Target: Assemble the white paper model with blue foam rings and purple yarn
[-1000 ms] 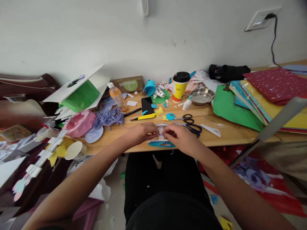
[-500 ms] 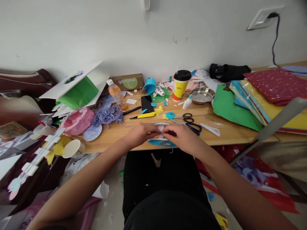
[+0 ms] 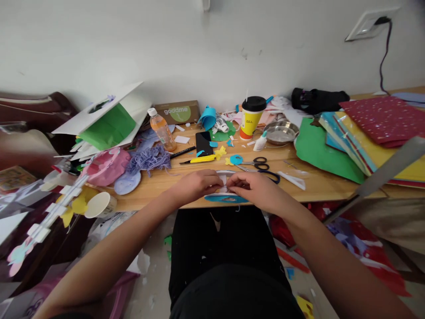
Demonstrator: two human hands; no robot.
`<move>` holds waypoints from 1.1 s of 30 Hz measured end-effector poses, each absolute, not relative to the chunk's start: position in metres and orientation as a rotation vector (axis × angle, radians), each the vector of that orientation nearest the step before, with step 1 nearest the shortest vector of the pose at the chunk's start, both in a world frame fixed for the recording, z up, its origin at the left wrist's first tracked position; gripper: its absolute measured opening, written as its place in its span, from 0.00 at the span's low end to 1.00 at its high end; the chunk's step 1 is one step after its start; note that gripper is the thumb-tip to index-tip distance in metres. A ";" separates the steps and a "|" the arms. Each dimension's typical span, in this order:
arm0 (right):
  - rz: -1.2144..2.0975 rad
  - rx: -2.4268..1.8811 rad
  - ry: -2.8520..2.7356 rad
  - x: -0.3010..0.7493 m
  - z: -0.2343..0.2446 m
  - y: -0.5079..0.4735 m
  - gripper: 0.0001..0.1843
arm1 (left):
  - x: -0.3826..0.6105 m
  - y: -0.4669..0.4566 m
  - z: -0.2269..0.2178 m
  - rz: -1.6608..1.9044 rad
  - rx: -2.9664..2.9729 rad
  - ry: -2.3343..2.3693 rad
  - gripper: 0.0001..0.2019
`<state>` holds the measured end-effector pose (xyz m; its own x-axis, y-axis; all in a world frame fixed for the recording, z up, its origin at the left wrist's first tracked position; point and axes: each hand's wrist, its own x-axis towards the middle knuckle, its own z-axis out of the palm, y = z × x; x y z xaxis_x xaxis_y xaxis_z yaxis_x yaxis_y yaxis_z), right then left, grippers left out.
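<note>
Blue-rimmed craft piece (image 3: 217,198) at table (image 3: 156,195) edge, lengthwise left to right, beneath left hand (image 3: 201,184) and right hand (image 3: 250,186), equally near; fingertips bunched narrow, cannot tell whether gripping.

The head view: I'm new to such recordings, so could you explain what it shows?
No machine here: a camera worn on a person's head looks forward and down at their own bare left hand and right hand. Both have fingers at a blue-and-white piece by the front edge of a wooden table; what the fingertips pinch is too small to tell. Beyond lie scissors, a yellow cutter and a dark phone, with a lidded cup farther back. Purple yarn is on the left, coloured sheets on the right.
</note>
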<state>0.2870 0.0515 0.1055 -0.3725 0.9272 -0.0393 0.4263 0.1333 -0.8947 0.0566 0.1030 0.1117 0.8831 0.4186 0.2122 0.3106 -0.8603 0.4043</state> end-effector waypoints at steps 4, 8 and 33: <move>1.284 -1.242 -1.799 0.289 0.101 0.053 0.07 | 0.058 0.106 0.116 0.334 2.743 0.534 0.12; 1.291 -1.222 -1.747 0.288 0.099 0.054 0.07 | 0.060 0.107 0.122 0.265 2.817 0.516 0.11; 0.853 -1.307 -2.004 0.273 0.112 0.062 0.06 | 0.058 0.110 0.118 0.283 2.634 0.557 0.06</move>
